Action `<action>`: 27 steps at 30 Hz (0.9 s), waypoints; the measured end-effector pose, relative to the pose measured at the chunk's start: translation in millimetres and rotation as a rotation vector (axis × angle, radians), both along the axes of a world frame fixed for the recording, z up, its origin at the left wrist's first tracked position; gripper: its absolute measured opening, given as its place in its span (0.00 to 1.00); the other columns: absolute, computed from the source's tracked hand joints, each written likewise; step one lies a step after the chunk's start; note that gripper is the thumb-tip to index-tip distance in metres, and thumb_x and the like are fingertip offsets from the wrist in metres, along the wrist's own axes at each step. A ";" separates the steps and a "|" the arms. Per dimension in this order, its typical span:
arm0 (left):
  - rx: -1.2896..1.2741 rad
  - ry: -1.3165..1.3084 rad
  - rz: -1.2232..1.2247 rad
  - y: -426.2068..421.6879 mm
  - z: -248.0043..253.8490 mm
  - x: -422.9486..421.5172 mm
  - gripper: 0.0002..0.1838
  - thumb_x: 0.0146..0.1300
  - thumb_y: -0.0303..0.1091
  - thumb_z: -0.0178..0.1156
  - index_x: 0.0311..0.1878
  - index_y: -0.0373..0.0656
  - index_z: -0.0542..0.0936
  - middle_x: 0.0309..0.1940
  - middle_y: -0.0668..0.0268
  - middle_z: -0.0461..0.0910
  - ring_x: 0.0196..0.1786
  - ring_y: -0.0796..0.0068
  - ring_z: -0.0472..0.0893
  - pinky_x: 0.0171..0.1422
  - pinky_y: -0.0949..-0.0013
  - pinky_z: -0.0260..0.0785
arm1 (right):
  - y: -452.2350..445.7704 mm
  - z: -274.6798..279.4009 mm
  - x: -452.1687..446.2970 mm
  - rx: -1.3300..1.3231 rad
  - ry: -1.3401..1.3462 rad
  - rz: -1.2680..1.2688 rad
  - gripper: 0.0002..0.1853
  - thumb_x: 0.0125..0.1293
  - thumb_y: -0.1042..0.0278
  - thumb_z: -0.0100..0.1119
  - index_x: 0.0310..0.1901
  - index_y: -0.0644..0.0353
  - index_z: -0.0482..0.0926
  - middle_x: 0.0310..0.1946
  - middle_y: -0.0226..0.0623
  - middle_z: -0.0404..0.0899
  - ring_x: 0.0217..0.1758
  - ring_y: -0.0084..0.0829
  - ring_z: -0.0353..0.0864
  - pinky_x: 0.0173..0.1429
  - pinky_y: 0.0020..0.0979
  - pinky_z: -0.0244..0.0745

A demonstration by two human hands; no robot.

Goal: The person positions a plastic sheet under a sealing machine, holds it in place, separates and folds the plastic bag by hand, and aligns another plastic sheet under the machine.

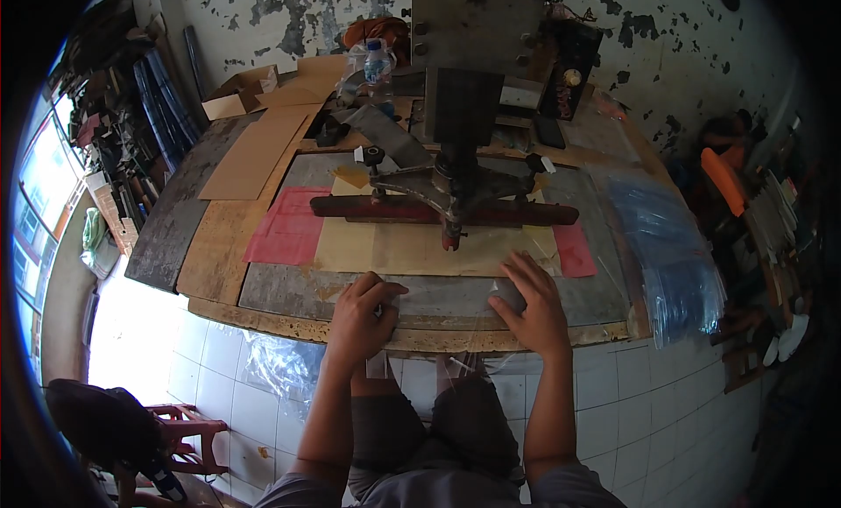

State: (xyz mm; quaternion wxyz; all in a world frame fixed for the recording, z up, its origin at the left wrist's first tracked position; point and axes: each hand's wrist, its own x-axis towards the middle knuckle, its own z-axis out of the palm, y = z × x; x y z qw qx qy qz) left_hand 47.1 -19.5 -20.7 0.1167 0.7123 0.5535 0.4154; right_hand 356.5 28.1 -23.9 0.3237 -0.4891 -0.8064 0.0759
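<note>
At the near edge of the work table, my left hand [362,317] has its fingers curled around the edge of a clear plastic sheet [438,320]. My right hand [533,306] rests on the other side of this sheet, thumb and fingers spread and touching it. The sheet's outline is hard to see; part of it hangs over the table edge. Just beyond my hands lies a yellowish sheet [394,256] over a pink one [285,232]. Above them sits the dark red bar [517,214] of a press, carried by a metal bracket [451,188].
A stack of clear plastic bags [666,254] drapes over the right table edge. Cardboard pieces [254,153], an open box [236,95] and a water bottle [378,70] are at the back left. A red stool [197,433] stands on the tiled floor, lower left.
</note>
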 end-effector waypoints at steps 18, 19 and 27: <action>0.008 -0.010 0.018 0.8 -3.0 0.4 0.16 0.56 0.21 0.63 0.47 0.47 0.90 0.34 0.64 0.78 0.36 0.61 0.82 0.52 0.56 0.75 | -2.8 2.8 -1.4 -0.016 0.011 -0.018 0.31 0.71 0.49 0.72 0.69 0.59 0.82 0.76 0.44 0.76 0.86 0.47 0.65 0.85 0.50 0.61; 0.021 -0.031 0.020 1.2 -3.8 0.6 0.16 0.56 0.21 0.63 0.47 0.47 0.90 0.35 0.64 0.78 0.36 0.61 0.82 0.52 0.56 0.75 | -3.3 3.6 -1.9 -0.024 0.020 -0.020 0.31 0.71 0.49 0.72 0.69 0.59 0.82 0.76 0.44 0.76 0.86 0.47 0.65 0.85 0.50 0.61; -0.004 0.016 0.008 0.3 -1.4 -1.5 0.16 0.56 0.21 0.63 0.47 0.47 0.89 0.35 0.64 0.79 0.37 0.61 0.82 0.53 0.56 0.74 | 2.5 -4.9 2.6 -0.001 -0.054 0.009 0.32 0.71 0.49 0.73 0.69 0.59 0.82 0.76 0.43 0.76 0.86 0.46 0.65 0.85 0.50 0.61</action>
